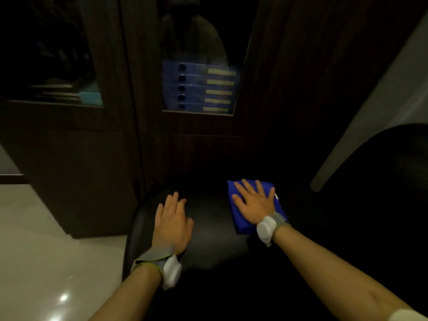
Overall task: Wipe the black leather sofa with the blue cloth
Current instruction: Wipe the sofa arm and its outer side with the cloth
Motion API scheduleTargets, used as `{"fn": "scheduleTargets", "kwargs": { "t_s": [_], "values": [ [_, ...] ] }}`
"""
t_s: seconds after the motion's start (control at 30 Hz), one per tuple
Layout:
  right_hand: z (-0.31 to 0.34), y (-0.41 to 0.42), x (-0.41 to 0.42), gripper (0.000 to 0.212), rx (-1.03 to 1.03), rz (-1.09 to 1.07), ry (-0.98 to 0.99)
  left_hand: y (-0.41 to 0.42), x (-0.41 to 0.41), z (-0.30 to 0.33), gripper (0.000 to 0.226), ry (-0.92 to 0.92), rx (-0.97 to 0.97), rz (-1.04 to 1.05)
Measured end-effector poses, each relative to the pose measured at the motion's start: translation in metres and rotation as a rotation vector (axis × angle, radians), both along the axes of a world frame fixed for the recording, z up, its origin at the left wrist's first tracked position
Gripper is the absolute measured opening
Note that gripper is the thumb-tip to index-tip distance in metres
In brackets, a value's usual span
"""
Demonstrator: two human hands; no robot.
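Observation:
The black leather sofa fills the lower middle and right of the head view, its rounded arm toward the left. A folded blue cloth lies flat on the sofa's surface. My right hand presses down on the cloth with fingers spread and straight. My left hand rests flat on the bare leather of the sofa arm, a little left of the cloth, holding nothing. Both wrists carry grey straps with white devices.
A dark wooden cabinet stands just behind the sofa, with several blue binders behind its glass door. Pale glossy floor lies to the left. A light wall and the sofa's back rise at right.

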State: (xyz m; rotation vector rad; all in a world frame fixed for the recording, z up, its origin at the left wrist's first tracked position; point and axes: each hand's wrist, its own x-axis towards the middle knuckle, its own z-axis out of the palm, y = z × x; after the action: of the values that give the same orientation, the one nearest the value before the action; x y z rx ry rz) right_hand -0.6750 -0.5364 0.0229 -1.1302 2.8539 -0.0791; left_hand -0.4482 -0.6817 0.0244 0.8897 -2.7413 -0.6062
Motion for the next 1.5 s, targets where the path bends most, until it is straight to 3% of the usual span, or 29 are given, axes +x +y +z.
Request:
{"fn": "scheduleTargets", "kwargs": {
  "t_s": [0.07,0.13,0.27,0.33,0.4,0.53,0.63,0.7,0.8,0.87,0.97,1.07,1.13,1.2,1.37,1.43,1.5],
  "values": [
    [0.002,0.0,0.009,0.068,-0.01,-0.114,-0.054,0.016,0.009,-0.005,0.066,-0.131,-0.069,0.017],
    [0.002,-0.012,0.032,0.069,-0.046,-0.062,-0.067,0.016,0.009,-0.003,0.068,-0.194,-0.052,0.037],
    [-0.01,-0.009,0.087,0.061,-0.076,0.397,0.065,0.013,0.004,-0.002,0.069,-0.285,-0.093,0.029],
    [-0.011,0.015,0.082,0.059,-0.094,0.493,0.112,0.011,0.006,-0.007,0.07,-0.285,-0.108,0.027],
    [-0.01,0.041,0.05,0.06,-0.087,0.367,0.128,0.007,0.007,-0.012,0.07,-0.303,-0.107,0.029],
    [-0.004,0.068,-0.011,0.059,-0.058,-0.139,0.033,0.007,-0.004,-0.013,0.072,-0.4,-0.113,0.053],
    [-0.006,0.044,0.001,0.06,-0.088,-0.219,-0.012,0.006,-0.009,-0.001,0.073,-0.475,-0.103,0.056],
    [-0.009,0.024,0.025,0.06,-0.121,-0.048,0.02,0.001,-0.016,0.007,0.076,-0.569,-0.085,0.027],
    [-0.013,0.022,0.051,0.058,-0.092,0.405,0.081,0.002,-0.034,0.028,0.08,-0.621,-0.015,0.04],
    [-0.01,0.038,0.038,0.057,-0.092,0.523,0.128,0.01,-0.045,0.043,0.064,-0.607,-0.032,0.044],
    [-0.005,0.073,-0.02,0.057,-0.072,0.221,0.103,0.013,-0.056,0.046,0.046,-0.616,-0.113,-0.005],
    [0.004,0.098,-0.071,0.058,-0.057,-0.225,-0.007,0.008,-0.056,0.043,0.044,-0.587,-0.142,0.019],
    [0.006,0.091,-0.076,0.059,-0.069,-0.357,-0.041,0.003,-0.056,0.05,0.045,-0.618,-0.12,-0.005],
    [0.005,0.07,-0.062,0.059,-0.087,-0.327,-0.064,0.001,-0.058,0.057,0.041,-0.636,-0.113,-0.079],
    [-0.004,0.066,-0.026,0.058,-0.049,0.304,0.092,0.002,-0.06,0.048,0.051,-0.693,-0.156,-0.104],
    [0.001,0.083,-0.055,0.055,-0.048,0.258,0.104,0.003,-0.058,0.047,0.058,-0.692,-0.136,-0.088],
    [0.004,0.094,-0.084,0.055,-0.058,-0.015,0.093,0.002,-0.056,0.051,0.061,-0.661,-0.102,-0.082]
  ]
}}
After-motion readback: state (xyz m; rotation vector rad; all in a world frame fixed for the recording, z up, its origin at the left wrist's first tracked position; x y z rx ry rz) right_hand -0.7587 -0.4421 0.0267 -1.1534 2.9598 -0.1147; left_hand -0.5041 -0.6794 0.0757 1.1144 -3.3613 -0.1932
